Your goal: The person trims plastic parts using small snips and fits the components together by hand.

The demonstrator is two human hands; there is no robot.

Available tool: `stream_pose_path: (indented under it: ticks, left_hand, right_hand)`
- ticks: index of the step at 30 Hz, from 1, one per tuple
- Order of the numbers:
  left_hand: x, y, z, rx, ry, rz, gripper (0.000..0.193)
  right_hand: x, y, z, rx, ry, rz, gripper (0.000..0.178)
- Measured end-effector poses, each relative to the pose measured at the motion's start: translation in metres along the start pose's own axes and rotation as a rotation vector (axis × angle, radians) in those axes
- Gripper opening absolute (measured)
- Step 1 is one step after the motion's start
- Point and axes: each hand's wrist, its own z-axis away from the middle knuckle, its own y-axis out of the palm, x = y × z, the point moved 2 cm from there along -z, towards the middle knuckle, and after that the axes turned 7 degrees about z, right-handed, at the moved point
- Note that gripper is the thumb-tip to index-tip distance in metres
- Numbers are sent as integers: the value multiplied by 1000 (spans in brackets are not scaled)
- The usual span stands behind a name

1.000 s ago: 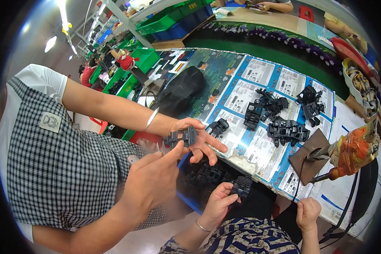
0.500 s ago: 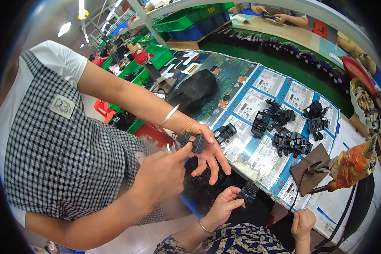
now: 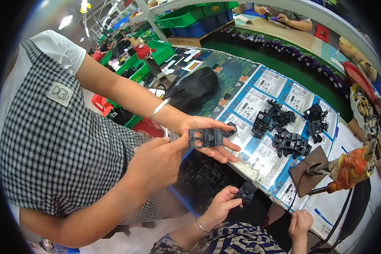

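Note:
Low in the head view, my left hand, a bracelet at its wrist, pinches a small black plastic toy-vehicle part between thumb and fingers. My right hand is curled in a loose fist beside the table edge, with nothing visible in it. At the left stands a co-worker in a checked apron. That person's open palm and other hand hold a black vehicle chassis with openings at one end. A pointed metal thing shows by their nearer hand.
Several black vehicle assemblies lie on the table's printed sheets. A hand press with a wrapped handle stands at the right. A dark bin of black parts sits below the table edge. Green crates stand farther back.
The co-worker's chassis has turned and moved slightly right, now lying lengthwise over their palm. Their palm has turned up. My hands have barely moved.

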Motion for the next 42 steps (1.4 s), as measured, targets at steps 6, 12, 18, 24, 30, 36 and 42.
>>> stream_pose_path:
  ticks: [6, 12, 18, 24, 30, 36, 42]
  left_hand:
    - [7, -3, -3, 7, 10, 8, 19]
    - [8, -1, -1, 28, 24, -28, 18]
    - [15, -3, 3, 38, 52, -24, 17]
    - [18, 2, 7, 50, 45, -21, 19]
    - [21, 23, 6, 52, 70, -70, 29]
    - [35, 41, 6, 121, 12, -202, 23]
    - [63, 68, 13, 214, -111, -336, 17]
  right_hand:
    - [-4, 4, 3, -20, -17, -4, 11]
    - [-5, 6, 3, -20, -27, 4, 12]
    - [-8, 8, 8, -33, -40, -9, 12]
    - [-8, 4, 16, -49, -27, 7, 11]
    - [-14, 2, 10, -75, -57, 20, 10]
    - [-16, 3, -3, -64, 67, -198, 4]
    - [1, 1, 34, 232, 640, -1104, 16]
